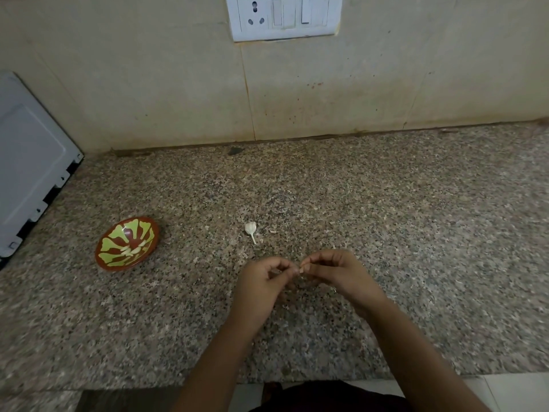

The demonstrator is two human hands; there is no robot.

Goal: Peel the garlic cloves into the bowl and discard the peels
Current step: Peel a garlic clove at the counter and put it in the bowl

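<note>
Granite countertop (386, 233): speckled brown and grey stone that runs the full width of the view; everything here sits on it or is held over it.
Tiled wall (148, 84): pale beige, with a few dark specks low down, meeting the counter along a brown seam.
Grey appliance (29, 162): a metal panel at the far left, standing on the counter against the wall.
Socket plate (283, 16): white, set high on the wall, with one socket and two rocker switches.
Left hand (261, 278): held over the counter near the front edge, fingers curled in, thumb and forefinger tips pressed onto the garlic clove.
Right hand (338, 272): just beside the left, fingers curled, thumb and forefinger pinching the same clove from the other side.
Bowl (142, 226): reddish-brown with a yellow-green petal pattern, well to the left of the hands, near the appliance.
Peeled cloves (132, 250): a few pale ones lying together inside the bowl.
Garlic piece (251, 228): white, with a thin stalk, lying on the counter just beyond the hands.
Garlic clove (301, 266): a pale sliver between the two sets of fingertips; too small and blurred to tell how much skin is on it.
Ring (335, 289): a thin band on a right-hand finger.
Peel scrap (272, 231): a tiny white fleck near the garlic piece.
</note>
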